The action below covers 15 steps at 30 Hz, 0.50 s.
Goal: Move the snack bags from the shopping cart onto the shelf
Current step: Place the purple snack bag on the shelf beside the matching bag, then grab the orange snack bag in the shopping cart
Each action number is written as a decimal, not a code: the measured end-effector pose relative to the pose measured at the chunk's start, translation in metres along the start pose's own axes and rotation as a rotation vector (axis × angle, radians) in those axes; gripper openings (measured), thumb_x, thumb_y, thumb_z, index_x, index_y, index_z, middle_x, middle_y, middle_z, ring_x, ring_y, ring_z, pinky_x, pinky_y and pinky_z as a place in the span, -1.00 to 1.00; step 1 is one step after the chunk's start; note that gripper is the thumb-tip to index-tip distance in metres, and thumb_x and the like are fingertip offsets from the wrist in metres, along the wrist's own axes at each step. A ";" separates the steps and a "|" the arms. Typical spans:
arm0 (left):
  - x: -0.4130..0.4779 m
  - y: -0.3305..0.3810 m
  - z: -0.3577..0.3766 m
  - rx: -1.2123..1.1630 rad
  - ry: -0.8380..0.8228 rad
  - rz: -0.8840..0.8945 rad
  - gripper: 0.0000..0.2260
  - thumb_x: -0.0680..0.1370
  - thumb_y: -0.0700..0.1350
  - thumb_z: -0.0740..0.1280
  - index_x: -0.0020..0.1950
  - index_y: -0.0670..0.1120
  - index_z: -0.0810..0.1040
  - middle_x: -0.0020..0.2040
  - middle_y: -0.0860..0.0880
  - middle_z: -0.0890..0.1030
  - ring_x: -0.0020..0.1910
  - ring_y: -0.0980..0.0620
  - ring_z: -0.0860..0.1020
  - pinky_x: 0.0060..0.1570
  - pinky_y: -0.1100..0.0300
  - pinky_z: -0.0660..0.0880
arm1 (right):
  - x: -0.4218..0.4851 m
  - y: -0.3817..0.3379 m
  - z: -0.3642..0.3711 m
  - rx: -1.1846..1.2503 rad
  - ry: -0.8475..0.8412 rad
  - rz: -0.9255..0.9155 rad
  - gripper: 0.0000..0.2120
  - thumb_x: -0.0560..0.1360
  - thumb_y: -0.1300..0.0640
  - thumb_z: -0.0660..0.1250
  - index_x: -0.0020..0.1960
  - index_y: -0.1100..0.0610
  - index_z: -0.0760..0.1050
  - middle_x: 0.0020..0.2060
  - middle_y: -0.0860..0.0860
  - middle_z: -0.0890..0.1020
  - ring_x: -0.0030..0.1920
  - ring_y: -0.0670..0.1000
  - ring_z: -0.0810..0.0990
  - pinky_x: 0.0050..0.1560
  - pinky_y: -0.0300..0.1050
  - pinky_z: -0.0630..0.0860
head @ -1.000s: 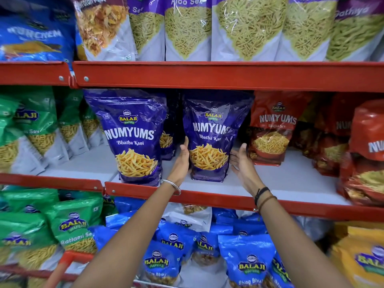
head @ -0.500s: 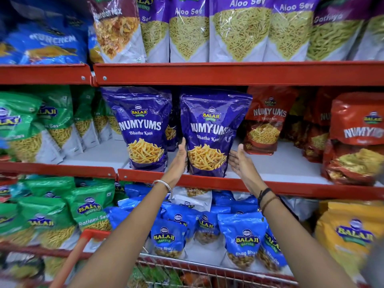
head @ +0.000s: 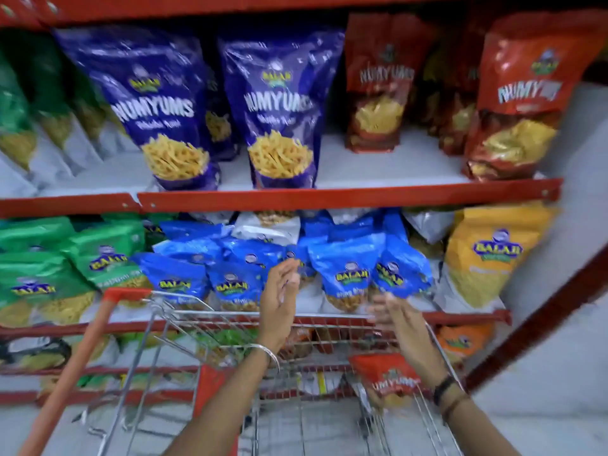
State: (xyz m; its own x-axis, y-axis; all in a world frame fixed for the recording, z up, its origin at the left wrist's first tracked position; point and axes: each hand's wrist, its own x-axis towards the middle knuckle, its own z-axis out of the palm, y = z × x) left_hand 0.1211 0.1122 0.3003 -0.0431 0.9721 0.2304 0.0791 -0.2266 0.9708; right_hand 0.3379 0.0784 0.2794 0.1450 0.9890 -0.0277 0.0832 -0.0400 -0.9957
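Nearest, a red foil Numyums snack bag (head: 386,376) lies in the wire shopping cart (head: 184,319); above it the left hand (head: 279,299) and right hand (head: 396,319) hover with fingers loosely spread, grasping nothing; beyond, two purple Numyums bags (head: 279,106) stand upright on the red-edged shelf (head: 345,195).

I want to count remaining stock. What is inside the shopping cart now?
Inside the shopping cart one red Numyums bag lies near the right hand. The forearms cover part of the basket, and blur hides anything smaller.
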 end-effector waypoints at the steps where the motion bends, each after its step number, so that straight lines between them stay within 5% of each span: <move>1: -0.010 -0.016 0.005 0.014 -0.015 -0.048 -0.72 0.52 -0.04 0.20 0.21 -0.05 0.43 0.23 -0.02 0.54 0.20 0.21 0.49 0.12 0.47 0.40 | -0.012 0.020 -0.009 -0.038 0.028 0.059 -0.59 0.48 -0.11 0.12 -0.03 0.17 0.57 -0.27 0.02 0.72 -0.24 0.04 0.68 -0.25 -0.21 0.59; 4: -0.036 -0.065 0.021 0.068 -0.063 -0.193 -0.80 0.53 -0.08 0.24 0.16 0.01 0.45 0.17 -0.04 0.57 0.14 0.20 0.53 0.09 0.48 0.41 | -0.036 0.084 -0.036 -0.217 0.065 0.208 -0.60 0.45 -0.18 0.12 -0.10 0.10 0.56 -0.34 -0.04 0.68 -0.27 0.03 0.65 -0.23 -0.20 0.54; 7: -0.060 -0.111 0.039 0.125 -0.127 -0.340 -0.80 0.53 -0.09 0.25 0.15 0.04 0.44 0.16 -0.04 0.57 0.16 0.09 0.54 0.05 0.48 0.43 | -0.042 0.141 -0.059 -0.388 0.080 0.322 -0.43 0.43 -0.36 0.06 -0.04 0.08 0.56 -0.23 0.06 0.69 -0.21 0.03 0.65 -0.12 0.02 0.59; 9: -0.074 -0.141 0.051 0.157 -0.179 -0.464 -0.78 0.52 -0.07 0.26 0.16 0.01 0.43 0.17 -0.04 0.55 0.19 0.02 0.52 0.06 0.42 0.45 | -0.038 0.170 -0.069 -0.501 0.069 0.403 -0.58 0.46 -0.19 0.12 -0.15 0.13 0.56 -0.26 0.16 0.66 -0.29 0.10 0.59 -0.20 0.01 0.52; 11: -0.086 -0.169 0.065 0.206 -0.222 -0.552 -0.71 0.49 0.04 0.27 0.17 -0.02 0.42 0.18 -0.08 0.53 0.20 -0.04 0.51 0.10 0.21 0.47 | -0.030 0.195 -0.078 -0.582 0.039 0.546 -0.84 0.48 0.16 0.20 -0.06 0.21 0.52 -0.14 0.26 0.64 -0.23 0.20 0.57 -0.21 0.00 0.46; 15: -0.098 -0.214 0.095 0.231 -0.296 -0.727 -0.68 0.52 -0.19 0.25 0.27 -0.14 0.36 0.27 -0.20 0.48 0.26 -0.16 0.47 0.16 -0.05 0.45 | -0.014 0.233 -0.086 -0.547 -0.048 0.608 -0.45 0.45 0.30 0.16 0.42 0.16 0.14 0.26 0.13 0.48 0.10 0.17 0.51 0.19 0.15 0.47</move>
State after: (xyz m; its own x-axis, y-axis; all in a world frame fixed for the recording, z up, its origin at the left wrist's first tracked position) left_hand 0.2034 0.0715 0.0641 0.0997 0.8542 -0.5104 0.3371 0.4536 0.8250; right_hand 0.4399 0.0434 0.0553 0.2789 0.7769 -0.5645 0.4749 -0.6225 -0.6221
